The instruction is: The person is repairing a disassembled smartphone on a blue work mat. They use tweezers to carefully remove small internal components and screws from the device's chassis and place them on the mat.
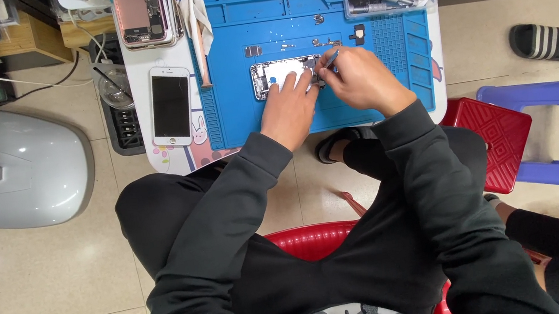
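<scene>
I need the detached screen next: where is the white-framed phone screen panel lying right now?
In the head view, the white-framed phone screen panel lies face up on the white table's left part, just left of the blue silicone work mat, beside the left hand.

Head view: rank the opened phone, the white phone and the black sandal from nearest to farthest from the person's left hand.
From the left hand:
1. Opened phone, under its fingers on the blue mat.
2. White phone, to the left, off the mat.
3. Black sandal, far right on the floor.

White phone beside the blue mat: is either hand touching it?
No: the white phone lies untouched, while both the left hand and right hand work on the opened phone.
</scene>
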